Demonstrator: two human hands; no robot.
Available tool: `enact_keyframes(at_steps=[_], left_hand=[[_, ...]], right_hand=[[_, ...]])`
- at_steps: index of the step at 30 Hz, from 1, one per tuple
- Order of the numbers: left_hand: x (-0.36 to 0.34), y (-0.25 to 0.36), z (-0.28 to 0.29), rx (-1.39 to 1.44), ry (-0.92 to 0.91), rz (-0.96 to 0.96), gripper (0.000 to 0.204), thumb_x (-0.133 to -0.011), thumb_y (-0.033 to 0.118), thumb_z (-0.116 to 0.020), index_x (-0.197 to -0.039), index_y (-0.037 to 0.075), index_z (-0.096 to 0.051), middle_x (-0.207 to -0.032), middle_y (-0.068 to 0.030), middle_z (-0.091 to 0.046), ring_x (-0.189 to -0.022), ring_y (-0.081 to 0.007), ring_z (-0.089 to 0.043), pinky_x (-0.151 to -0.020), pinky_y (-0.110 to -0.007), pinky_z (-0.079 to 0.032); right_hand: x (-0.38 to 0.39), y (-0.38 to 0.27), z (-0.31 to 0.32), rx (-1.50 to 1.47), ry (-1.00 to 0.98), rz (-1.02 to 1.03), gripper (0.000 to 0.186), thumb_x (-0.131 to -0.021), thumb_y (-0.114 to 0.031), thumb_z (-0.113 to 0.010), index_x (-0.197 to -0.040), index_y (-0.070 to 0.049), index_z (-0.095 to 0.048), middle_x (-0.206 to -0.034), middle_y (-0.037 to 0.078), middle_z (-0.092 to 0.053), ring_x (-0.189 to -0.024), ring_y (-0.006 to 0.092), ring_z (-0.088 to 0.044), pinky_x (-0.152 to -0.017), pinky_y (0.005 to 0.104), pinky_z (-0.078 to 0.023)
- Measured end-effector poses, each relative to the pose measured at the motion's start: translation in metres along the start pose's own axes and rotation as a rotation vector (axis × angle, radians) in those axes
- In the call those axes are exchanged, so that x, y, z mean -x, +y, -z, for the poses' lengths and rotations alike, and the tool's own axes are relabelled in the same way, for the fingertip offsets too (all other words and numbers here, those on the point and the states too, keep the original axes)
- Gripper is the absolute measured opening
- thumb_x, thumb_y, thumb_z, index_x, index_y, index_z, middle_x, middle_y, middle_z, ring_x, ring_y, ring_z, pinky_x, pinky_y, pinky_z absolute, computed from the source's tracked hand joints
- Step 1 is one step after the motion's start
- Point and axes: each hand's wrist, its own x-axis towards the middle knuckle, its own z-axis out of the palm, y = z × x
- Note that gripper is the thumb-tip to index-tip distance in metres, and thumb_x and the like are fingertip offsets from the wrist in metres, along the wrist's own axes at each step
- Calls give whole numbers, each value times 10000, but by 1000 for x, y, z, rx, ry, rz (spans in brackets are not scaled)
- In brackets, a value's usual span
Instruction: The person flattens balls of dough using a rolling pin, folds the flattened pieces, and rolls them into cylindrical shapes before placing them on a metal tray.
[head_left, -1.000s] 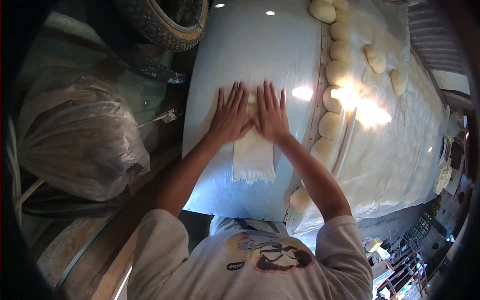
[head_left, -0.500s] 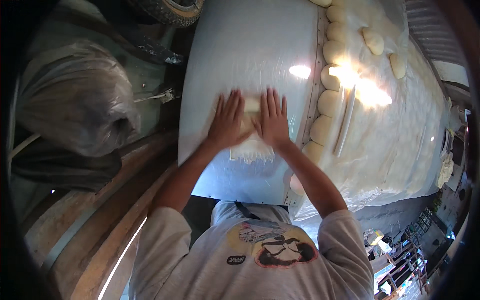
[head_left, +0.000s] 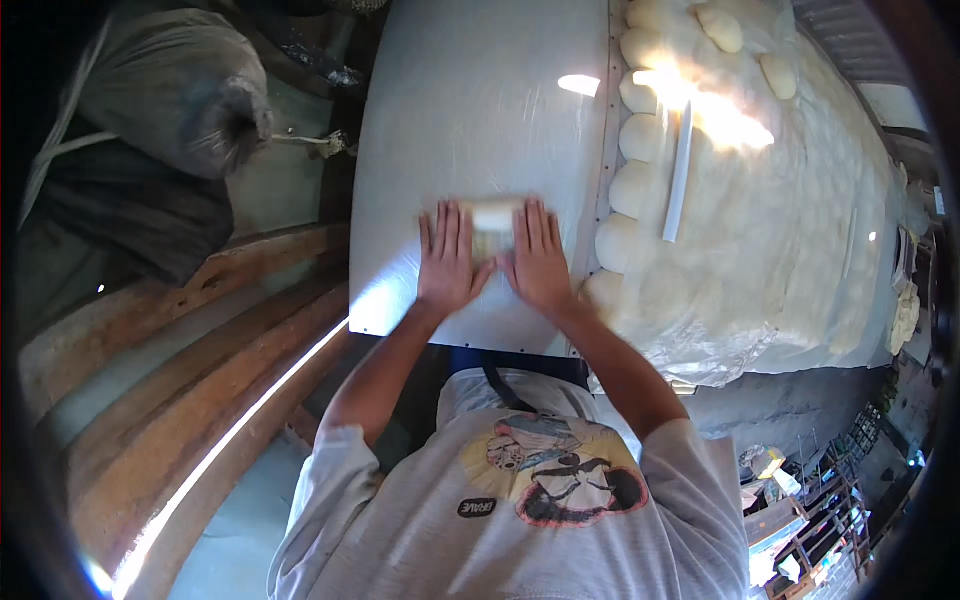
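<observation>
A piece of pale dough (head_left: 492, 215), blurred by motion, lies across the smooth metal-topped table (head_left: 470, 100). My left hand (head_left: 447, 258) lies over its left end, palm down with the fingers stretched forward. Over its right end lies my right hand (head_left: 541, 258), flat in the same way. The thumbs point inward and nearly meet. Between the hands the dough shows as a rounded roll. Its two ends are hidden under my fingers.
Right of a riveted seam, many rounded dough pieces (head_left: 636, 190) line up beneath clear plastic sheeting (head_left: 760, 250). A pale strip (head_left: 679, 175) lies on the sheeting. A covered bundle (head_left: 175, 90) stands at left, above wooden beams (head_left: 180, 430).
The dough's flat, ragged near part, spread out below my hands before, no longer shows; a roll lies at my fingers. Both hands remain flat. The whole view has shifted.
</observation>
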Motion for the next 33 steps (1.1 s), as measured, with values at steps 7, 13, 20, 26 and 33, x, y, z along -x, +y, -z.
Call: enact_keyframes(at_steps=[7, 13, 20, 26, 33], left_hand=[[40, 3, 41, 93, -336, 110, 699, -940, 234, -581, -1492, -110, -324, -1597, -288, -274, -1522, -392, -228, -1227, -594, -134], [76, 23, 8, -57, 67, -59, 673, -894, 180, -609, -1477, -59, -373, -1554, -243, -365, -1482, -389, -310, -1224, -527, -204], [24, 24, 37, -88, 114, -20, 651, -812, 73, -660, -1430, 21, -461, -1368, -155, -540, -1340, -288, -483, -1155, -508, -299], [-65, -17, 78, -33, 181, -85, 379, -885, 153, -667, -1248, 62, -608, -1253, -112, -647, -1240, -239, -577, -1142, -490, -323], [-174, -8, 29, 369, -36, 301, 737, -871, 370, -700, -1453, -6, -447, -1475, -204, -478, -1407, -325, -422, -1187, -481, -282]], right_hand=[[6, -8, 82, -159, -390, -112, 547, -976, -262, -548, -1369, 116, -500, -1555, 307, -327, -1436, 374, -396, -1187, 509, -315], [82, -19, 18, -10, -36, 43, 540, -920, -115, -565, -1416, 72, -464, -1525, 239, -430, -1414, 314, -454, -1186, 528, -314], [23, -19, 40, 70, -255, -24, 618, -798, 14, -590, -1407, 23, -490, -1377, 193, -560, -1317, 294, -525, -1145, 524, -336], [-94, -7, 76, 233, 178, 189, 336, -884, -55, -540, -1203, -16, -635, -1196, 158, -668, -1143, 302, -632, -1041, 495, -437], [-178, 30, -30, -188, -17, 4, 624, -907, -253, -543, -1442, 51, -437, -1491, 285, -435, -1423, 411, -378, -1199, 455, -298]])
